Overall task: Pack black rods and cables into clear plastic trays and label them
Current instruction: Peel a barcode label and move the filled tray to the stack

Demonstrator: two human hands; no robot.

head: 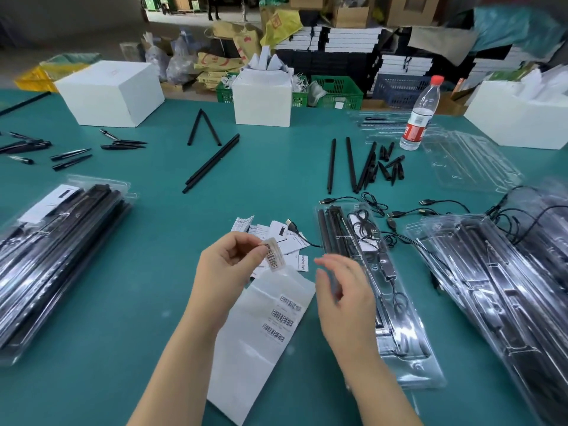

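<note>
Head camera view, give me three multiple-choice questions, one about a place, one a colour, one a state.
1. Where does the clear plastic water bottle with the red cap stand?
A. far right of the table
B. on the white backing sheet
C. on the floor

2. What colour is the table surface?
A. grey
B. teal green
C. brown

3. What is the left hand doing?
A. lying flat
B. pinching a small barcode sticker
C. gripping a rod

Answers: 1 A, it stands beside empty clear trays; 2 B, teal shows everywhere; 3 B, thumb and fingers pinch it.

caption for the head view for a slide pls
Left hand pinches a peeled barcode label above the label sheet; the open right hand hovers beside a packed clear tray.
</note>
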